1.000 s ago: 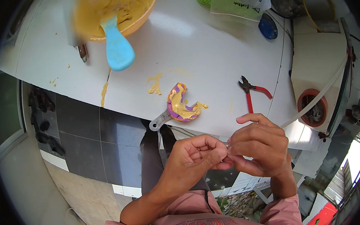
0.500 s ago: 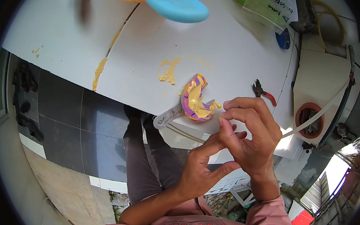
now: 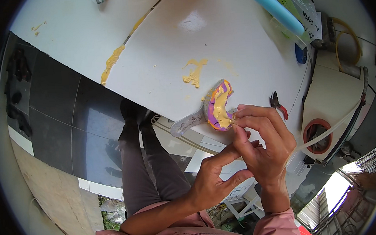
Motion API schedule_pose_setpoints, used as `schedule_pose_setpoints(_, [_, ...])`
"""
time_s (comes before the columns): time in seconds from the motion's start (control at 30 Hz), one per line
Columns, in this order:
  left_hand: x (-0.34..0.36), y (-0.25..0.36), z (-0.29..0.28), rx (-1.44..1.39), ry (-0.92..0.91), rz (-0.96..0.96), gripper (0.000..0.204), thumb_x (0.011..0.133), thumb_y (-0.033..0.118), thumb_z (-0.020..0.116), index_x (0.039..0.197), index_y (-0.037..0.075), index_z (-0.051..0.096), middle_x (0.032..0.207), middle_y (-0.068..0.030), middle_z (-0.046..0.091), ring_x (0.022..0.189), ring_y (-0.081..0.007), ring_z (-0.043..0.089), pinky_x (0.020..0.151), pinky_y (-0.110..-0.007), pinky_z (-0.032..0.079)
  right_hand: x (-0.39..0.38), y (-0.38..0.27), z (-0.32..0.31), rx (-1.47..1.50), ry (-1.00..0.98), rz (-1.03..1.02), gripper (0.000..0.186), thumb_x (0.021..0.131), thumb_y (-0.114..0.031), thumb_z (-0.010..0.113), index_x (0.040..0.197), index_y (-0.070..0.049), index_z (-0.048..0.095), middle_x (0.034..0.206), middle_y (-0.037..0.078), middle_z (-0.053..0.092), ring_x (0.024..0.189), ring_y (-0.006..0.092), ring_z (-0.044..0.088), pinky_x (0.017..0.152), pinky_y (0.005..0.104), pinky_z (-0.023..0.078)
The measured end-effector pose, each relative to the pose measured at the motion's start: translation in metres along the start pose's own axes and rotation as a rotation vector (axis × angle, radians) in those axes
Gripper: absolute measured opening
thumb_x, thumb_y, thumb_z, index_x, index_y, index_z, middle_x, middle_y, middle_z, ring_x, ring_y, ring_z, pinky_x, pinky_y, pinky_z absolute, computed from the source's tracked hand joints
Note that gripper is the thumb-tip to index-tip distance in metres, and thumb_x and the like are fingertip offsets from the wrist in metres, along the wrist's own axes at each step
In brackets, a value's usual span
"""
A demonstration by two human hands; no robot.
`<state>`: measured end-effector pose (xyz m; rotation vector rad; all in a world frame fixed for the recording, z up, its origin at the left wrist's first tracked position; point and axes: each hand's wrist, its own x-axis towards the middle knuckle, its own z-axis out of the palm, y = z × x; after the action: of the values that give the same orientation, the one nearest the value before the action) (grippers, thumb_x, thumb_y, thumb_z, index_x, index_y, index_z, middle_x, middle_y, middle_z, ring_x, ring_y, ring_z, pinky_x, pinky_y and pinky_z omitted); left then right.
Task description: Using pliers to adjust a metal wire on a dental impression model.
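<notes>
From my far-off seat, I see that the right hand (image 3: 264,141) has moved away from its pinch with the left hand (image 3: 213,176) and up to the soft yellow paste (image 3: 221,110). I think this means the fingers can now work on the near end of that paste.

The paste sits in a curved purple and orange mould (image 3: 211,111) on a see-through grey plastic tray with a flat handle (image 3: 188,122). The tray lies by the edge of the shiny white table (image 3: 151,76), and its handle pokes out past the edge.

The paste is just ahead of the right hand and a bit to its left, with the fingertips right at its end. Those fingers are curled, but I can't tell if they pinch any paste. The left hand is loose, with its thumb apart, and seems to hold nothing. Some of its fingers hide behind the right hand.
</notes>
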<state>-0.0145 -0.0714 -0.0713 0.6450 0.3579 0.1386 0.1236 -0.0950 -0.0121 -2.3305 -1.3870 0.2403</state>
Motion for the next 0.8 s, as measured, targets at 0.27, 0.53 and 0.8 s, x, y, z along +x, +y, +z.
schedule_pose_setpoints(0.27, [0.0030,-0.0016,0.0003,-0.005,0.007,0.053,0.054,0.089,0.013,0.076,0.131,-0.011,0.053,0.131,-0.0182,0.060,0.121,-0.0179,0.054,0.105,-0.034,0.041,0.0008,0.0003,0.0001,-0.004,-0.012,0.000,0.018,0.072,0.004,0.078,0.086,-0.002,0.069,0.094,0.009,0.071,0.070,0.0148,0.070,0.051,0.0246,0.057])
schedule_pose_setpoints(0.53, [0.0033,-0.0033,-0.0010,0.027,-0.010,0.073,0.053,0.088,0.011,0.075,0.131,-0.011,0.053,0.131,-0.0180,0.060,0.122,-0.0192,0.054,0.107,-0.036,0.040,0.0007,0.0001,-0.0002,-0.029,-0.018,-0.008,0.019,0.071,0.004,0.079,0.086,-0.002,0.069,0.094,0.009,0.071,0.071,0.0158,0.070,0.053,0.0248,0.057])
schedule_pose_setpoints(0.8, [0.0025,-0.0045,-0.0010,-0.007,0.007,0.051,0.052,0.088,0.009,0.075,0.132,-0.009,0.053,0.131,-0.0172,0.060,0.121,-0.0189,0.054,0.106,-0.036,0.040,0.0017,0.0007,0.0005,-0.035,-0.027,-0.013,0.020,0.070,0.004,0.079,0.086,-0.002,0.069,0.094,0.009,0.071,0.072,0.0177,0.070,0.056,0.0268,0.057])
